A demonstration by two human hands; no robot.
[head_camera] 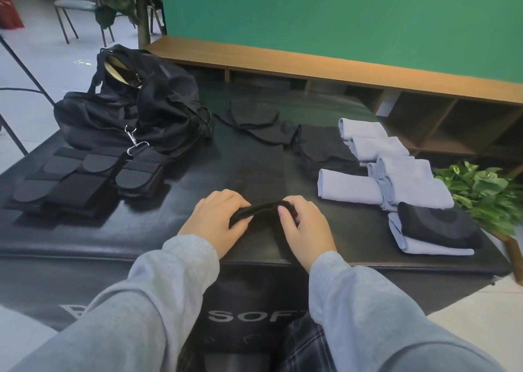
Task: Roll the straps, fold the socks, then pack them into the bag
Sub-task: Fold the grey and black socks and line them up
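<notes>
Sock (261,210) on black mat (175,230).

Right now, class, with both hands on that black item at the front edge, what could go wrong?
1. The black sock, held by the left hand and right hand, lies near the table edge and may slip off.
2. Black on black, it may be overlooked.
3. The folded black piece could slide off the blue socks.
</notes>
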